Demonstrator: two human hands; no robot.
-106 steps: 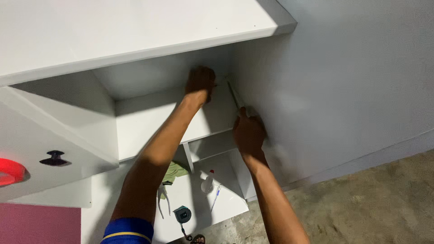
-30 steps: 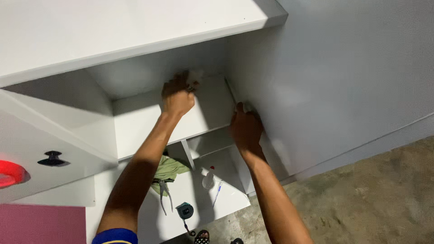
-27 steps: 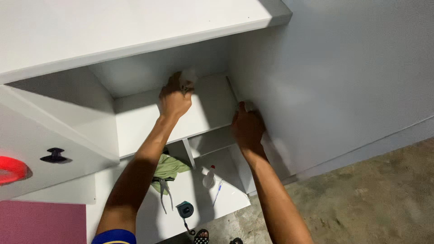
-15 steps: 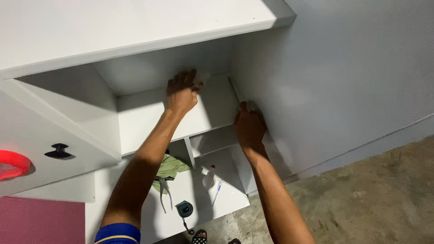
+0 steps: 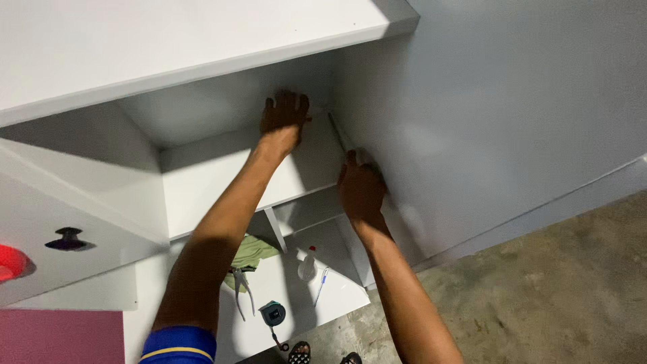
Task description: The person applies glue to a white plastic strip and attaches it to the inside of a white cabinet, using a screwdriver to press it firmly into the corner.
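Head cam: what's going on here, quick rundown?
A person is reaching with both bare hands into a white cabinet. The left hand is pressed flat, fingers spread, against the back of the upper compartment above the shelf. The right hand rests at the shelf's front right corner, against the side panel. On the lower board lie a green cloth, pliers, a small bottle and a tape measure.
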